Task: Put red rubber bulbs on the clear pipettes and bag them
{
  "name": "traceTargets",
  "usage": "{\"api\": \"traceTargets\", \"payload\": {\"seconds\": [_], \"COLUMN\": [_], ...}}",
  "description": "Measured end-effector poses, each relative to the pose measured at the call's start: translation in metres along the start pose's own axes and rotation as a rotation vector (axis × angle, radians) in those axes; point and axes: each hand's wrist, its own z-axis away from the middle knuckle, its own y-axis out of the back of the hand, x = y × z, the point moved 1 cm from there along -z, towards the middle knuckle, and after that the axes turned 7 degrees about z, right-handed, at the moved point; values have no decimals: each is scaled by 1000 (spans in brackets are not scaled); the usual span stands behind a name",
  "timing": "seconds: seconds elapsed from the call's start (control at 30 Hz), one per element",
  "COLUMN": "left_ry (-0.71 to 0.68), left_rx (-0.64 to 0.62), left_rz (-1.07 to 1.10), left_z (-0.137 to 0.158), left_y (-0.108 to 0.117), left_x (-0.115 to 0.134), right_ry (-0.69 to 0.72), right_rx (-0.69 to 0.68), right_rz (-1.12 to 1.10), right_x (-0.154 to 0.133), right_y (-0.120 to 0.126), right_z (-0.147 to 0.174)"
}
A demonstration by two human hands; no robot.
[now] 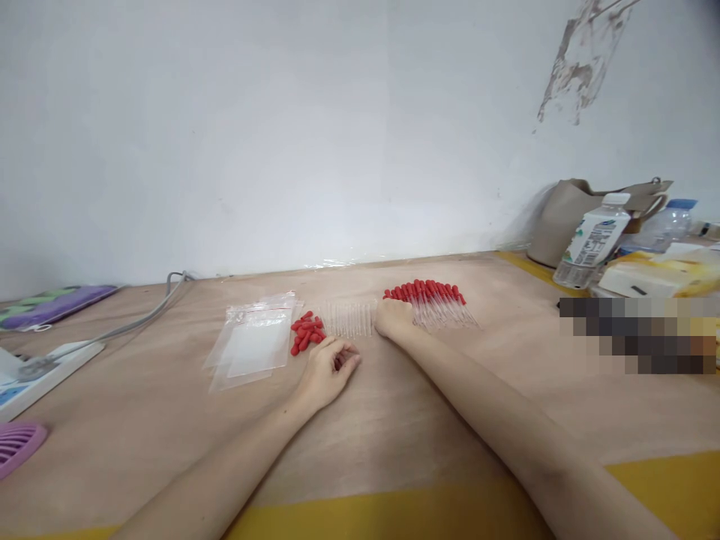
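My right hand (394,319) is closed at the left end of a row of glass droppers with red rubber bulbs (430,292). One red bulb shows just above its fingers; the tube below that bulb is hidden by the hand. My left hand (331,369) rests on the table, fingers loosely curled, thumb apart from them, and nothing visible between. Just beyond it lies a small pile of loose red rubber bulbs (305,331). Bare clear glass tubes (349,318) lie side by side between the pile and my right hand.
Clear zip bags (256,341) are stacked left of the bulbs. A power strip (53,375) with a grey cable and a purple pouch (73,304) lie far left. A bottle (593,240), a beige bag (554,217) and yellow packaging (669,270) stand at right. A wall borders the table behind.
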Motion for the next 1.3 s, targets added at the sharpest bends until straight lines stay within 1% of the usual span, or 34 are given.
{"api": "traceTargets", "payload": {"seconds": [0.1, 0.17, 0.23, 0.27, 0.3, 0.37, 0.47, 0.57, 0.67, 0.73, 0.77, 0.83, 0.87, 0.9, 0.93, 1.0, 1.07, 1.17, 1.2, 1.3], "left_ry": [-4, 42, 131, 184, 237, 313, 362, 401, 380, 357, 340, 279, 235, 183, 126, 33, -22, 8, 23, 33], "left_rx": [130, 252, 344, 363, 378, 380, 326, 278, 269, 312, 354, 443, 468, 459, 413, 232, 107, -45, -72, -91], "left_rz": [-108, -207, -297, -334, -355, -362, -350, -348, -343, -337, -328, -281, -236, -179, -111, -22, -8, 31, 40, 15], "left_z": [-6, -13, -21, -24, -27, -31, -33, -34, -34, -35, -34, -32, -31, -28, -25, -17, -9, -1, 0, -1], "left_y": [15, 29, 45, 52, 58, 66, 68, 65, 65, 65, 65, 63, 60, 55, 49, 34, 20, 7, 5, 3], "left_x": [-5, -11, -19, -24, -29, -37, -45, -48, -48, -44, -41, -33, -27, -21, -15, -5, 1, 3, 3, 4], "right_ry": [13, 84, 269, 339, 401, 465, 478, 474, 503, 529, 540, 563, 570, 572, 571, 563, 549, 542, 550, 585], "right_rx": [106, 188, 309, 350, 375, 427, 469, 476, 485, 524, 546, 572, 576, 576, 571, 557, 533, 505, 490, 447], "right_rz": [14, 11, -28, -64, -101, -157, -246, -301, -345, -378, -390, -405, -408, -412, -417, -427, -429, -425, -428, -451], "right_x": [7, 18, 32, 40, 48, 61, 73, 74, 71, 71, 71, 71, 71, 72, 72, 72, 72, 73, 73, 73], "right_y": [1, -1, -4, -7, -10, -16, -24, -28, -30, -31, -31, -30, -29, -28, -27, -24, -22, -20, -20, -21], "right_z": [14, 28, 43, 51, 58, 69, 76, 75, 72, 72, 71, 72, 72, 73, 73, 75, 77, 79, 79, 78]}}
